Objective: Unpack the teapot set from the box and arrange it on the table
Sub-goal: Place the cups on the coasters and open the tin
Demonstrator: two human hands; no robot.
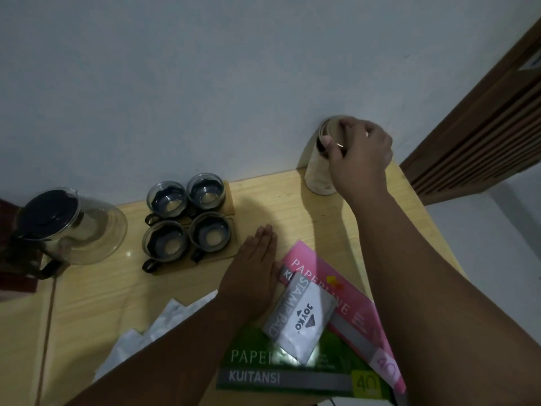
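Observation:
A glass teapot (73,227) with a black lid stands at the left of the wooden table (117,294). Several glass cups (187,221) with dark holders sit in a square on a wooden tray (229,200) near the wall. My right hand (360,153) is closed over the top of a tall glass jar (317,171) at the back right corner. My left hand (257,265) lies flat, fingers together, on the table beside the cups.
A pink receipt book (348,300), a green one (292,373) and a grey stamp pad box (301,317) lie at the front. White wrapping paper (158,326) is crumpled front left. A dark red box (11,276) sits at the left edge. A wooden door frame (483,127) stands right.

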